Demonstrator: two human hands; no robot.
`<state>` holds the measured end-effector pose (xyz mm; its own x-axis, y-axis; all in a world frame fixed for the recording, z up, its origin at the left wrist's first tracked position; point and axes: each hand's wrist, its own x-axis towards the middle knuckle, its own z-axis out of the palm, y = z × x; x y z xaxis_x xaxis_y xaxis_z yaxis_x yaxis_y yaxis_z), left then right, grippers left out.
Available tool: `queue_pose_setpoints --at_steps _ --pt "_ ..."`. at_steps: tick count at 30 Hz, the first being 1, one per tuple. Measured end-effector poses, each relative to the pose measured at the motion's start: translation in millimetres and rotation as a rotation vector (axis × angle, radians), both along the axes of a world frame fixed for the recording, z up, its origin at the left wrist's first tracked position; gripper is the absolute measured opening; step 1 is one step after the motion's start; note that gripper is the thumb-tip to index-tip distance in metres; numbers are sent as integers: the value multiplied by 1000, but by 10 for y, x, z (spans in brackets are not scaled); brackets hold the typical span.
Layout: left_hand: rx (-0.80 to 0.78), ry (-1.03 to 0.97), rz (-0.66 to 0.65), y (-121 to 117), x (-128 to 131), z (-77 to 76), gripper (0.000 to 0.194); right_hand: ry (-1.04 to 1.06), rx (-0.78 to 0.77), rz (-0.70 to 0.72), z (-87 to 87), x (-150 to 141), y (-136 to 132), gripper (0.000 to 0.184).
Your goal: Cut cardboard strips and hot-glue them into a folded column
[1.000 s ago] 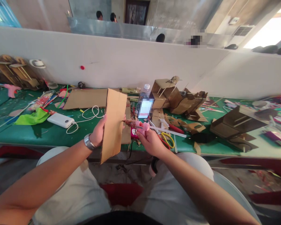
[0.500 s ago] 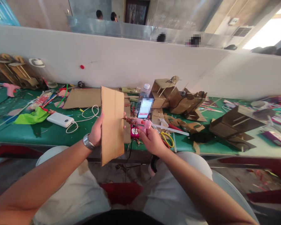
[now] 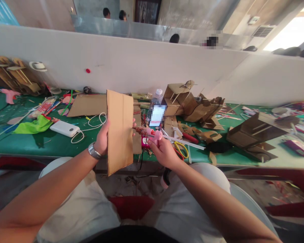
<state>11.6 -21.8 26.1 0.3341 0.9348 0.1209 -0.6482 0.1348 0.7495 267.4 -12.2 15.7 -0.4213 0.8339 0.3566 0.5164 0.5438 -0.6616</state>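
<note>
My left hand (image 3: 101, 139) grips a tall brown cardboard sheet (image 3: 120, 130) by its left edge and holds it upright over the table's front edge. A metal watch sits on that wrist. My right hand (image 3: 162, 152) is wrapped round a pink hot glue gun (image 3: 152, 134), whose nozzle points left and touches the right edge of the cardboard. A white glue stick juts out of the gun's back toward the right.
The green table (image 3: 27, 143) holds a white power bank (image 3: 65, 128) with a coiled cable, a flat cardboard piece (image 3: 87, 105), a plastic bottle (image 3: 155, 100), cardboard models (image 3: 192, 104), yellow-handled scissors (image 3: 181, 148) and scraps. A white partition stands behind; people's heads show beyond it.
The cardboard sheet has turned more upright and shifted slightly left. The glue gun's nozzle stays against its right edge.
</note>
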Motion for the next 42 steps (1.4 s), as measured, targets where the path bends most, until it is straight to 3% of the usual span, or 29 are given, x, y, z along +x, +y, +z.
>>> queue_pose_setpoints --at_steps 23,30,42 --pt "-23 -47 -55 3 -56 6 86 57 -20 -10 5 -7 -46 39" --pt "-54 -20 -92 -44 -48 20 76 38 -52 3 13 -3 -60 42" --pt "11 -24 -89 -13 -48 21 86 -6 -28 -19 40 4 -60 40"
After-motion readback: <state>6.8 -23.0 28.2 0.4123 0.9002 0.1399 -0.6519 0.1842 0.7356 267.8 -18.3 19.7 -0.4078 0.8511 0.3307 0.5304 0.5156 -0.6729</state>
